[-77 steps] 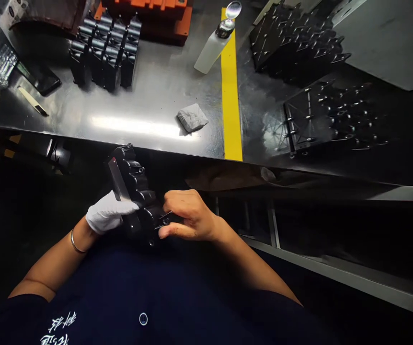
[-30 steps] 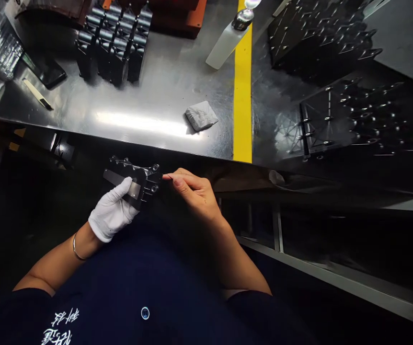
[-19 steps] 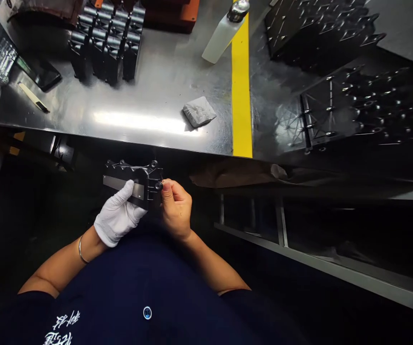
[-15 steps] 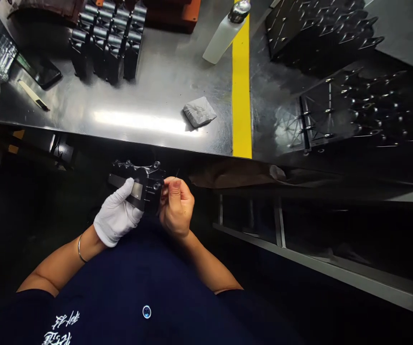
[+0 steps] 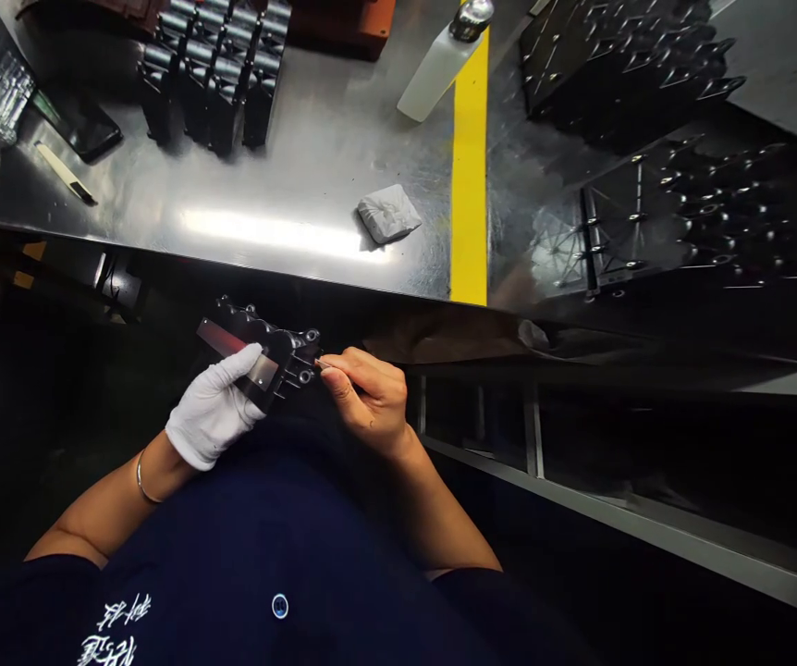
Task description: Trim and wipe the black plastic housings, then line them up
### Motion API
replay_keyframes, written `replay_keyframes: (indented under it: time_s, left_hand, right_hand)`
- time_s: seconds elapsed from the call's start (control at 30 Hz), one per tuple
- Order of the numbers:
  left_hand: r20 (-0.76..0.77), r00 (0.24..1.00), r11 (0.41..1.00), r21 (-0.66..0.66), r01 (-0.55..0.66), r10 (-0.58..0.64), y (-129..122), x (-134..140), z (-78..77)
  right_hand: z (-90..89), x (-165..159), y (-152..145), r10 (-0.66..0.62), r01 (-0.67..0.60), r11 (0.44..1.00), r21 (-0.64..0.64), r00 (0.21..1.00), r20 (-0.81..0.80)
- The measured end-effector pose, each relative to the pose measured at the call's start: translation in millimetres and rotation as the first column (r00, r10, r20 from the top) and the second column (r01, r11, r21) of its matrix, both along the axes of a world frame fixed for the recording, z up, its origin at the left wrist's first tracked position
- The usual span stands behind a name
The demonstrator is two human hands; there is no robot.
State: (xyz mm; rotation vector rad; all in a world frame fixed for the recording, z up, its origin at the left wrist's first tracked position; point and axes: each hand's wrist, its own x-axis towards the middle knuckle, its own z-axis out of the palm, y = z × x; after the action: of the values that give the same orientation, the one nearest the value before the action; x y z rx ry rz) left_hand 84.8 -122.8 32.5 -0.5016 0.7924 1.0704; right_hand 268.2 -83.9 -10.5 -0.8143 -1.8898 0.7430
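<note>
My left hand [image 5: 214,412], in a white glove, is closed round a black moulded part [image 5: 280,356] with a flat smooth face and round screw bosses along its edges. The part is held in front of my body, just below the table edge, its far left end tilted up. My bare right hand [image 5: 371,393] pinches a small thin tool between thumb and fingertips. Its tip meets the right end of the black part, close to the bosses. Most of the tool is hidden by my fingers, so its exact kind does not show.
On the metal table [image 5: 301,194] lie a folded white cloth pad [image 5: 389,215], a cutter-like tool [image 5: 66,173] and a phone [image 5: 86,129]. A white bottle [image 5: 440,65] stands near the yellow stripe [image 5: 469,185]. Black parts are stacked at back left [image 5: 214,79] and right [image 5: 620,74].
My right hand has shifted right and turned, bringing the thin tool's tip against the part's end. The black part has tilted, its left end rising, and my left hand has moved slightly left.
</note>
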Motion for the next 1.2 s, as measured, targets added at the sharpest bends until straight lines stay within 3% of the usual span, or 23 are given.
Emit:
replay_keyframes:
  time_s: [0.27,0.5,0.63,0.77,0.8,0.87,1.0,1.1,1.2]
  left_hand:
    - [-0.182,0.981,0.997,0.036,0.071,-0.063,-1,6,5.7]
    - [-0.263,0.957,0.985,0.087,0.146,-0.119,-2,6,-1.9]
    - [-0.312,0.942,0.987,0.059,0.152,-0.126,-7,3,-2.1]
    - [-0.427,0.889,0.947,0.185,0.263,-0.164,-19,2,-0.2]
    - [-0.471,0.869,0.933,0.219,0.284,-0.154,-21,1,-0.7]
    - [-0.609,0.791,0.939,0.238,0.248,-0.055,-20,-1,-2.4]
    - [-0.812,0.577,0.923,0.287,0.255,0.093,-11,-4,-2.7]
    - [-0.874,0.474,0.918,0.270,0.291,0.106,-10,-4,-1.4]
    - [-0.893,0.441,0.918,0.245,0.311,0.089,-12,-3,-3.1]
  right_hand:
    - [-4.0,4,4,0.044,-0.044,0.999,0.007,0.999,0.010]
    - [-15.8,-4,2,-0.066,0.065,0.998,-0.018,0.997,-0.045]
    - [-32.5,-12,7,-0.144,0.134,0.978,-0.159,0.988,-0.054]
    - [-41.6,-10,13,-0.358,0.313,0.854,-0.416,0.933,-0.033]
    - [-38.9,-8,12,-0.349,0.300,0.841,-0.450,0.937,-0.028]
    - [-27.7,-4,6,-0.222,0.180,0.866,-0.467,0.974,-0.036]
    - [-0.8,-2,-7,0.047,-0.073,0.908,-0.412,0.996,-0.074]
    - [7.6,-3,-9,0.105,-0.125,0.912,-0.390,0.992,-0.073]
    - [7.7,-5,-7,0.132,-0.144,0.911,-0.385,0.990,-0.059]
